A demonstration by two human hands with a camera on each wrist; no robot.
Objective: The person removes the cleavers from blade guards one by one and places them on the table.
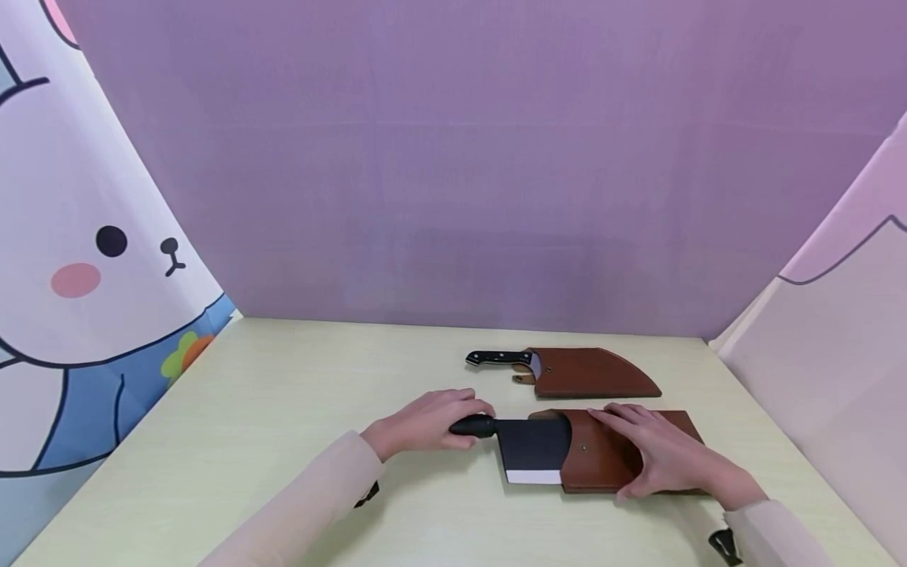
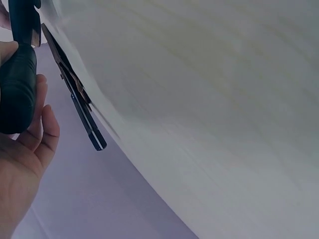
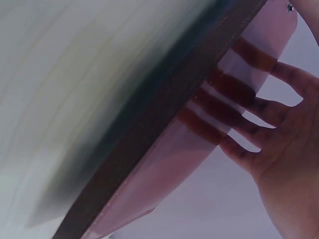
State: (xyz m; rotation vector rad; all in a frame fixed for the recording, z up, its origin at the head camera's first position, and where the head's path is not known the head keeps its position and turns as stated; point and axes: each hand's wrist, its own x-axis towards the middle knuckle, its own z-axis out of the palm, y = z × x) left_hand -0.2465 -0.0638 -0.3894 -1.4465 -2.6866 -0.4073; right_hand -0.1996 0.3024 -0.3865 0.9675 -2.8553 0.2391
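A cleaver with a black handle and dark blade [image 1: 533, 445] lies partly inside a brown leather sheath [image 1: 595, 465]. The blade's pale cutting edge faces me, and the far part of the blade is hidden in the leather. My left hand [image 1: 432, 421] grips the black handle [image 2: 17, 94], with the fingers curled around it. On the sheath, my right hand [image 1: 666, 449] spans the leather, fingers toward its far edge and thumb at its near edge. In the right wrist view the fingers of that hand [image 3: 294, 144] spread along the sheath [image 3: 164, 159].
Behind the sheath lies a second knife with a black riveted handle [image 1: 499, 357], its blade in a curved brown sheath [image 1: 591, 373]. Both lie on a pale wood-grain table [image 1: 305, 378]. A purple backdrop [image 1: 460, 173] rises at the back, with printed cloth [image 1: 92, 331] at the left.
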